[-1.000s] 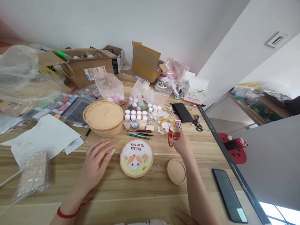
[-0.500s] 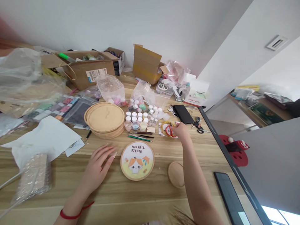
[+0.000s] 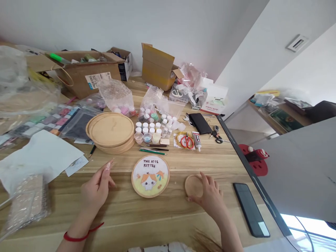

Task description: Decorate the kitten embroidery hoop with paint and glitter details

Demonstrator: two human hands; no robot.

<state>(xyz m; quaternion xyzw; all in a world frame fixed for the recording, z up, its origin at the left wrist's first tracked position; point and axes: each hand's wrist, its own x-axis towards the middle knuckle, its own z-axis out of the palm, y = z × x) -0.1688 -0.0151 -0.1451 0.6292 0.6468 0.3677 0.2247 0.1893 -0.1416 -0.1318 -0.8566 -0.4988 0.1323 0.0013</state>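
Note:
My left hand (image 3: 96, 187) is raised just above the table, left of the round kitten picture (image 3: 151, 176). Its thumb lies against the index finger, and nothing shows between them. That picture is flat in a thin wooden rim, with "THE KITE KITTEN" lettered over an orange-and-white kitten. To its right, my right hand (image 3: 211, 192) spans a small round wooden piece (image 3: 193, 186), thumb at the near edge and index finger at the far edge. My palm hides the piece's right side. Red-handled pliers (image 3: 187, 140) rest on a card beside a glue tube (image 3: 196, 140).
Stacked round wooden plates (image 3: 110, 129) stand behind my left hand. Several white-lidded jars (image 3: 148, 127), a green pencil (image 3: 153, 151) and thin tools lie behind the picture. A phone (image 3: 250, 210) is near the right edge. Cardboard boxes (image 3: 157, 66) line the wall.
My right hand has come back from the pliers and glue tube to the small wooden piece. My left hand has drawn its spread fingers together. The view has shifted slightly.

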